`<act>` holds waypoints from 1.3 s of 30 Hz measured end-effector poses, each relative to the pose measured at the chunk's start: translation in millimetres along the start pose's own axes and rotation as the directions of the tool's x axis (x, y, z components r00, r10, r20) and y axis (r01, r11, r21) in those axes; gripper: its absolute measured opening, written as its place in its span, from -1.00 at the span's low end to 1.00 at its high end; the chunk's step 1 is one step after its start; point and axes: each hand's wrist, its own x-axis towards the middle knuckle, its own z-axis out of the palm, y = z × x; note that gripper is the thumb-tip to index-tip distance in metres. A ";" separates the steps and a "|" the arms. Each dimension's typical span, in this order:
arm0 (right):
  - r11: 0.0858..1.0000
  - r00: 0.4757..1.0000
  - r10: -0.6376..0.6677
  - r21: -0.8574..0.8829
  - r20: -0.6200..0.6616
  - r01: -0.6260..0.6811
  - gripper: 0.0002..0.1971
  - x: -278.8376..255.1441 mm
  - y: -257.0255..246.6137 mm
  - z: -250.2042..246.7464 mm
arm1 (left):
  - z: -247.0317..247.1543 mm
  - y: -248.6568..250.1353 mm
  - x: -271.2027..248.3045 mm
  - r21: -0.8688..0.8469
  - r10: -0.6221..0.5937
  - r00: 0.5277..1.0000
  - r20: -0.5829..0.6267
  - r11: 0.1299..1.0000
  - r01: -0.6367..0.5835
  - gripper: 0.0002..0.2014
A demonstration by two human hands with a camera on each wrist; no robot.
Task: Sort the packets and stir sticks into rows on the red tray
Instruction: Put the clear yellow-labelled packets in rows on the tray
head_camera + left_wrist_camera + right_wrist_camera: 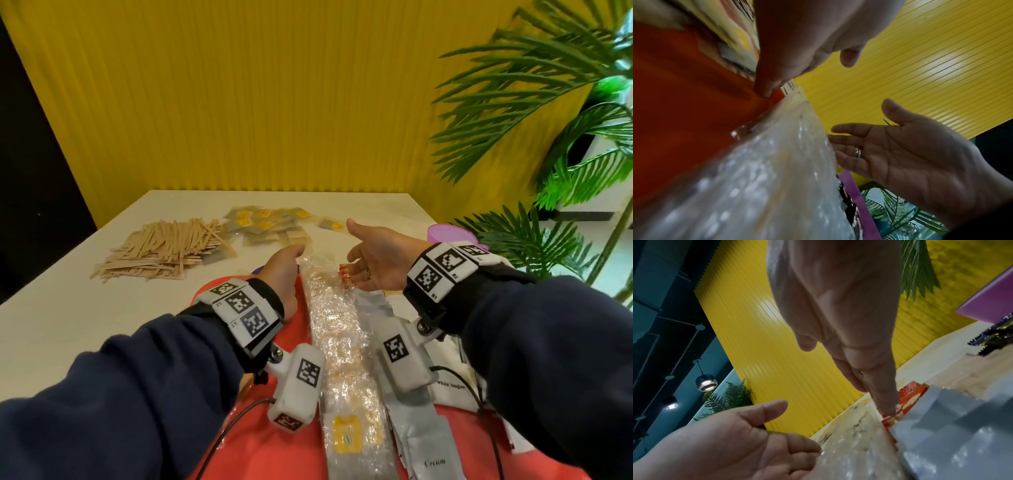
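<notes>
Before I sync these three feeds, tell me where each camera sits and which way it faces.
Head: worn on the head, looking forward and down at the red tray, showing both sleeves, left hand and right hand.
Left wrist: low beside the clear packet row, looking along its own fingers; the right hand's palm is opposite.
Right wrist: looks along its own fingers toward the grey packet row; the left palm is opposite.
Shared: all show both hands flanking the clear row.

On the red tray (pixel 246 442) lie lengthwise rows: clear yellow-labelled packets (pixel 339 346), grey cream packets (pixel 407 404), apparently white sugar packets (pixel 448 380). Stir sticks (pixel 164 248) lie heaped on the table beyond.
</notes>
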 end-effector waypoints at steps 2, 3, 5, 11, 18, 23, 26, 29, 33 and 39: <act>0.999 1.000 0.019 -0.035 0.009 -0.019 -0.12 -1.4 4.1 2.7 | -0.8 -6.1 -4.6 0.008 0.015 1.000 -0.014 1.000 -0.015 -0.45; 0.998 1.000 0.019 -0.060 0.011 -0.018 -0.12 -1.1 7.3 4.0 | 0.4 -8.7 -8.7 0.019 0.002 1.000 -0.005 1.000 -0.002 -0.55; 0.995 1.000 0.019 -0.094 0.017 -0.018 -0.16 -1.7 12.7 7.1 | 6.3 -13.9 -21.3 0.006 -0.022 0.999 0.031 1.000 0.022 -0.65; 0.998 1.000 -0.029 -0.048 -0.009 0.028 -0.21 -10.4 18.4 20.9 | 10.5 -11.5 -30.7 -0.052 -0.002 0.994 0.106 0.999 0.008 -0.56; 0.999 0.999 -0.045 -0.023 0.005 0.045 -0.33 -9.6 19.6 18.7 | 5.6 -12.6 -29.3 -0.055 0.009 0.997 0.081 0.998 -0.005 -0.55; 0.997 1.000 -0.020 -0.069 0.007 0.020 -0.50 -14.9 20.0 22.6 | 9.4 -13.1 -32.3 -0.046 -0.047 0.992 0.115 0.998 0.052 -0.42; 1.000 1.000 -0.018 -0.018 -0.022 0.018 -0.30 -16.3 19.2 16.6 | 6.3 -9.9 -35.6 -0.040 -0.042 0.994 0.105 0.998 0.046 -0.34; 0.999 0.999 -0.035 0.001 -0.033 0.036 -0.14 -22.1 22.8 9.1 | 3.9 -10.3 -43.2 -0.033 -0.033 0.998 0.062 0.999 0.036 -0.30; 0.998 0.997 -0.058 0.017 -0.044 0.059 -0.15 -40.7 27.6 10.1 | 3.7 -13.0 -53.6 -0.017 -0.028 0.997 0.067 0.999 0.029 -0.26; 0.995 0.992 -0.097 0.006 -0.085 0.098 -0.16 -50.7 23.9 14.1 | 5.3 -6.7 -60.8 -0.063 -0.005 1.000 0.011 0.998 0.006 -0.27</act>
